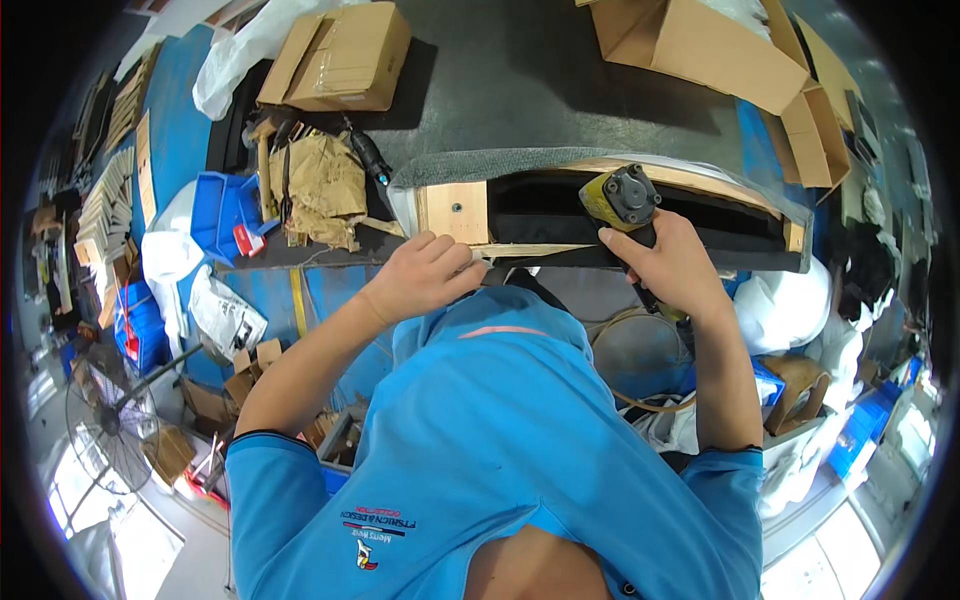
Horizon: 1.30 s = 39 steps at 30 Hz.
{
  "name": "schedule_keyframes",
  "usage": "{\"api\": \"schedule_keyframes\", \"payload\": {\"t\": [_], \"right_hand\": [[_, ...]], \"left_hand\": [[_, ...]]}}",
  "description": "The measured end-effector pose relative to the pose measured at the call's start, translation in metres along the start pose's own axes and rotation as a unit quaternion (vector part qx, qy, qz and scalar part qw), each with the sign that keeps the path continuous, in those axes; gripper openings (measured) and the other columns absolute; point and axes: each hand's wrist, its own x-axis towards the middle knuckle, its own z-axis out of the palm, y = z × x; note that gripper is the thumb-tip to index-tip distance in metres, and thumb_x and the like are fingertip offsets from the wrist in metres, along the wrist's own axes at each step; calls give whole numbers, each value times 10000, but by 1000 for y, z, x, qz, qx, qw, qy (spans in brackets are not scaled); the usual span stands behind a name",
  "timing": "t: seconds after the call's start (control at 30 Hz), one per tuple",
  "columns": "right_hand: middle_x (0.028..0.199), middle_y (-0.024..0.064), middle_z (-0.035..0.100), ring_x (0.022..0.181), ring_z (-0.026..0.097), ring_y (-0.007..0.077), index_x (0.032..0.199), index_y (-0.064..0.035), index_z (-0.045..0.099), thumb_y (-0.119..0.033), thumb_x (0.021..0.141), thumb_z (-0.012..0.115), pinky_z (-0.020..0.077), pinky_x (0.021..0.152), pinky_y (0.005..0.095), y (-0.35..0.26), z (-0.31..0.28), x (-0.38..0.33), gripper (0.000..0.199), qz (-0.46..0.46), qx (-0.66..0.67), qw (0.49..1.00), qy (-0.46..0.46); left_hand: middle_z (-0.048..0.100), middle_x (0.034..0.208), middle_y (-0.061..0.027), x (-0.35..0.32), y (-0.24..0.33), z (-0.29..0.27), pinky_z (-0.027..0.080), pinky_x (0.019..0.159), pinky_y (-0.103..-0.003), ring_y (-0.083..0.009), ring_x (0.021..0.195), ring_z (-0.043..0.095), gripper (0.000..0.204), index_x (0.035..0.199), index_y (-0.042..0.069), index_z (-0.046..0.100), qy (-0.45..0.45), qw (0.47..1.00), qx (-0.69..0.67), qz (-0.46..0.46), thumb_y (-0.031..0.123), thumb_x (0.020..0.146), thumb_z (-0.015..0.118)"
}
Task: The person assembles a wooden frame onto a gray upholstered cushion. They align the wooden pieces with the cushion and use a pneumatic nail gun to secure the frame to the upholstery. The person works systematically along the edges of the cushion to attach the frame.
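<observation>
A long wooden frame (453, 222), wrapped in grey fabric (470, 163), lies along the near edge of the dark worktable. Inside it shows black lining (528, 229). My left hand (425, 275) is closed at the frame's near edge, its fingers bent in a pinch on the fabric edge beside the left wooden end block. In my right hand (678, 265) is a yellow and black pneumatic staple gun (625, 197), my fingers wrapped round its handle. It is held over the frame's near rail, right of the middle. Its nose is hidden from view.
A closed cardboard box (345, 58) stands at the back left, an open carton (700, 50) at the back right. Left of the frame are crumpled brown paper (322, 185), a black screwdriver-like tool (368, 155) and a blue bin (222, 215). An air hose (625, 400) loops below the right hand.
</observation>
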Motion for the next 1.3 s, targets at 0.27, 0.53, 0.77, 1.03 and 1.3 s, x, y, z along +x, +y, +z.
{"api": "schedule_keyframes", "payload": {"t": [0.27, 0.53, 0.77, 1.03, 1.3], "right_hand": [[770, 111, 689, 572, 669, 157, 1130, 132, 678, -305, 935, 750, 550, 576, 321, -11, -3, 4, 485, 71, 37, 997, -4], [762, 94, 687, 565, 660, 166, 1122, 61, 702, -281, 938, 752, 543, 580, 315, -19, 5, 4, 392, 51, -50, 997, 14], [914, 94, 749, 736, 658, 106, 1097, 34, 711, -149, 936, 785, 554, 702, 291, -39, 64, -61, 254, -4, 121, 992, 41], [923, 123, 743, 812, 696, 184, 1104, 11, 679, -117, 928, 757, 560, 776, 329, -45, 136, -45, 231, -33, 103, 992, 64], [909, 172, 736, 805, 722, 275, 1099, -3, 708, -112, 929, 737, 570, 764, 373, -48, 134, -41, 204, -22, 52, 996, 66]], "left_hand": [[555, 723, -12, 16, -27, 14, 500, 558, -332, -182, 667, 633, 274, 836, 131, 594, 21, 996, -87, 31, 308, 873, 800], [623, 904, -8, 16, -23, 21, 451, 955, -473, -231, 896, 635, 228, 846, 143, 657, 92, 976, -139, -142, 308, 863, 813], [626, 1258, -34, 18, -17, 26, 317, 1182, -530, -242, 1266, 581, 169, 926, 139, 676, 133, 951, -151, -236, 225, 863, 808], [626, 1231, -28, 19, -19, 35, 325, 1180, -512, -240, 1266, 583, 239, 1076, 145, 642, 147, 946, -147, -249, 170, 876, 769], [613, 1326, -64, 3, -24, 25, 280, 1209, -561, -292, 1370, 520, 220, 1035, 112, 650, 141, 943, -166, -253, 211, 884, 776]]}}
